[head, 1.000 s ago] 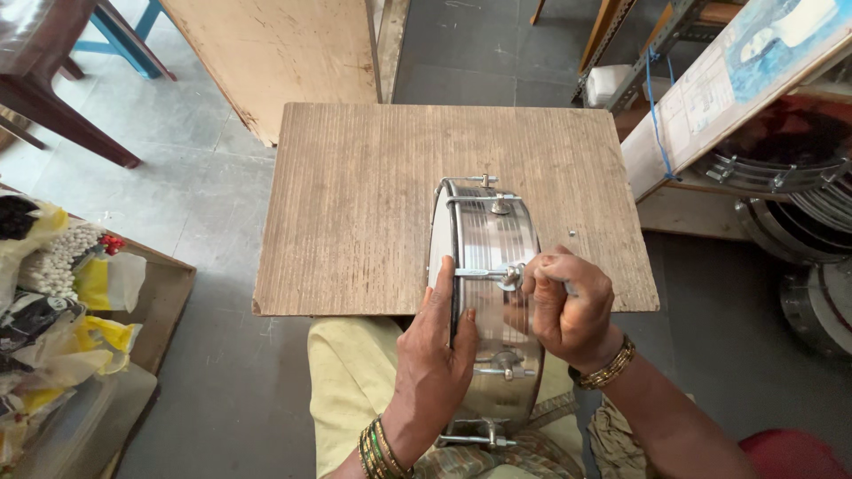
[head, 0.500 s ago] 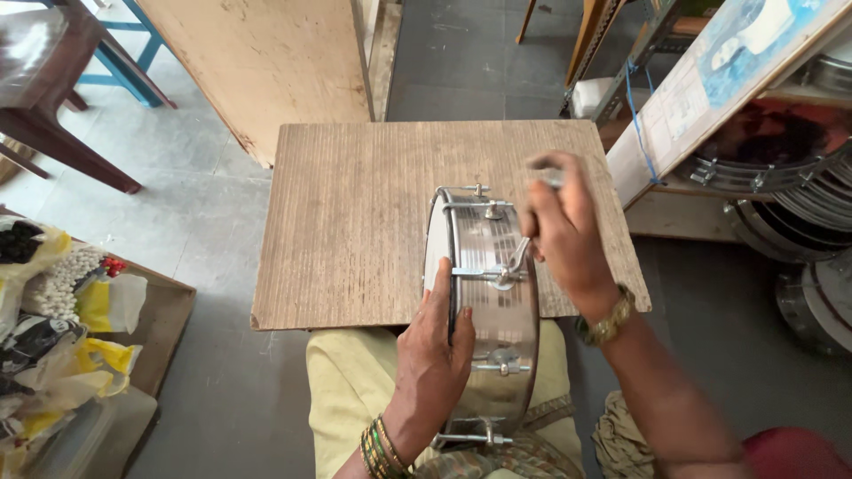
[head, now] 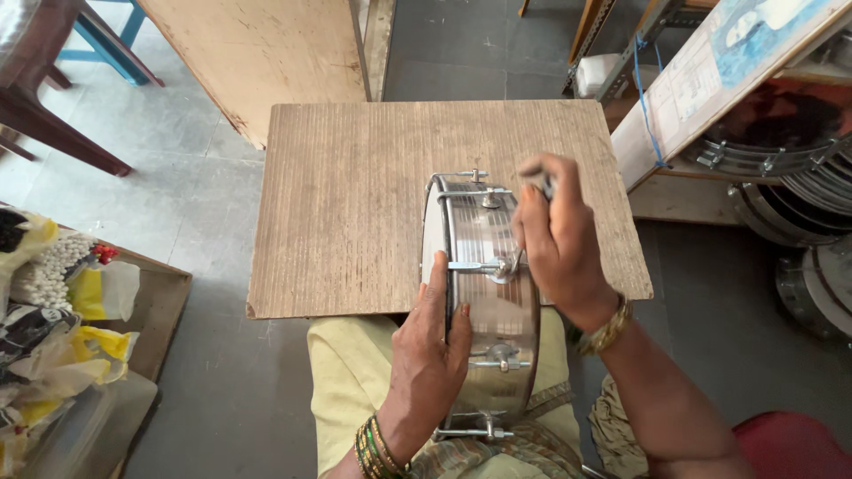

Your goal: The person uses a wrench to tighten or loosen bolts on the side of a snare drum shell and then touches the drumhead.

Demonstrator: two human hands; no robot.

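On wooden board [head: 355, 204], shiny steel drum [head: 488, 302] stands edgewise; left hand [head: 430, 355] fingers flat, right hand [head: 555, 239] pinching tool [head: 543, 184].

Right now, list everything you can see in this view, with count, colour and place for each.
Shiny metal drum shell with tension rods: one, silver, standing on edge at the board's near edge, against the lap.
Bare wooden board: one, light brown, centre, under the drum.
Plywood sheet: one, pale tan, top left on the grey floor.
Dark wooden chair: one, dark brown, top left.
Wooden box of yellow bags: one, brown, left edge.
More metal drum shells: several, silver, right side on shelves.
Small tool: one, grey, in the right hand; kind unclear.
Left hand: on the drum's rim, green and gold bangles.
Right hand: over the drum's top, gold bangle.
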